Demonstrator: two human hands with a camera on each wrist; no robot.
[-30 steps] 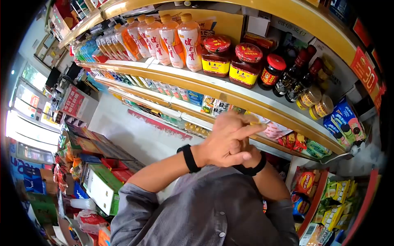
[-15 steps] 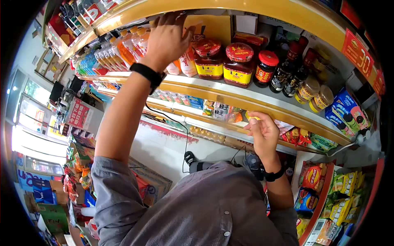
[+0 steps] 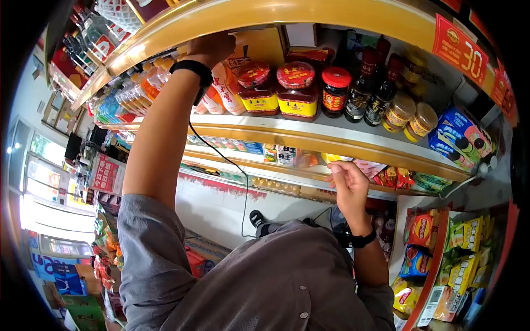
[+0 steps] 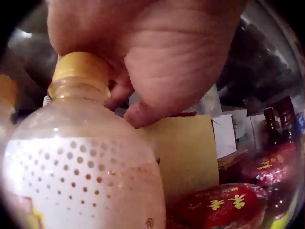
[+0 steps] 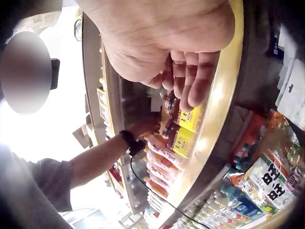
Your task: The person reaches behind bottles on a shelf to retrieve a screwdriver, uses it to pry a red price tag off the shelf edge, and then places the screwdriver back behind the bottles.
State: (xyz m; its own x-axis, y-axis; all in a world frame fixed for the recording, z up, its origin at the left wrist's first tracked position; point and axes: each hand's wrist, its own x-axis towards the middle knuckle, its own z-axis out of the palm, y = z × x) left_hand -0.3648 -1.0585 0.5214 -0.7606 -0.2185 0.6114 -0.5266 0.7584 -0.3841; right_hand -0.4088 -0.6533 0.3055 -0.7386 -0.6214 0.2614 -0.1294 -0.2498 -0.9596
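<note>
My left hand [image 3: 212, 47] reaches under the upper shelf's edge, over the row of orange-capped drink bottles [image 3: 226, 91]; the shelf edge and wrist hide part of it. In the left wrist view, the left hand [image 4: 157, 52] is right at the orange cap of one bottle [image 4: 86, 167], its fingertips partly hidden past the neck. I cannot tell whether it grips anything. My right hand [image 3: 350, 185] hovers in front of the shelf's lower edge with loosely bent fingers, holding nothing. In the right wrist view the right hand's fingers [image 5: 193, 81] hang relaxed.
Right of the bottles stand two red-lidded jars with yellow labels [image 3: 298, 99], a smaller red-capped jar [image 3: 334, 96], dark bottles [image 3: 361, 91] and blue snack boxes [image 3: 461, 135]. A gold shelf edge [image 3: 309, 138] runs across, snacks below it. A black cable [image 3: 243, 176] hangs from the left wrist.
The hands were together in front of the chest, then parted. The left hand moved up to the bottles and farther in under the upper shelf; the right stayed low by the shelf edge.
</note>
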